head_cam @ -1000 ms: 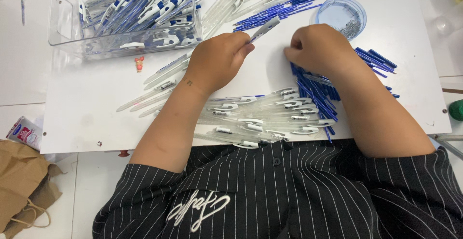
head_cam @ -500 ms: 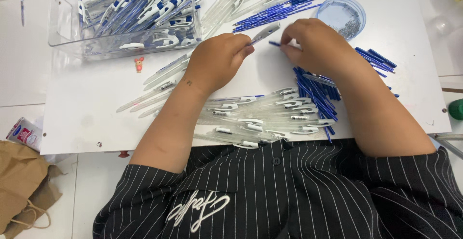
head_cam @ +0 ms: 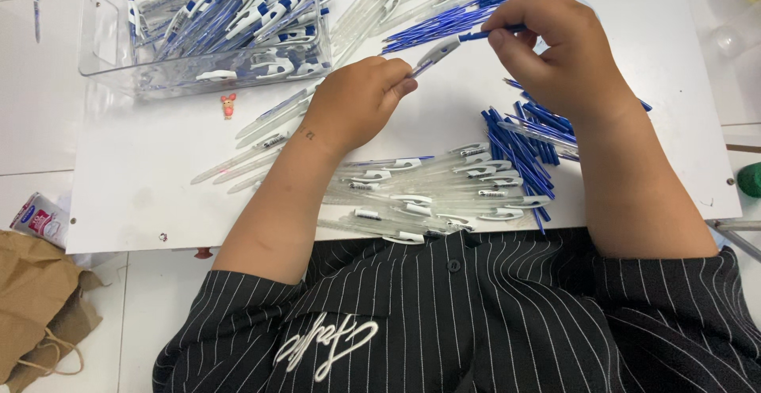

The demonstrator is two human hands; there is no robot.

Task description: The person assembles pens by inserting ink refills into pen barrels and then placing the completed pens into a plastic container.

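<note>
On the white board [head_cam: 158,171], the clear bin [head_cam: 103,52] of finished pens sits at ten o'clock. The right hand [head_cam: 567,52] pinches a blue refill [head_cam: 483,34], which points toward eight o'clock into the clear pen barrel [head_cam: 434,52] clamped by the left hand [head_cam: 357,99]; both share one slanted axis

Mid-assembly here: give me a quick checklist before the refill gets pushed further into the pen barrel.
1. Left hand grips the pen barrel: ok.
2. Right hand pinches the blue refill: ok.
3. Refill in line with barrel opening: looks ok.
4. Refill tip seated inside: cannot tell, hidden.
5. Empty barrels near the table's front edge: ok.
6. Room in the clear bin of finished pens: ok.
</note>
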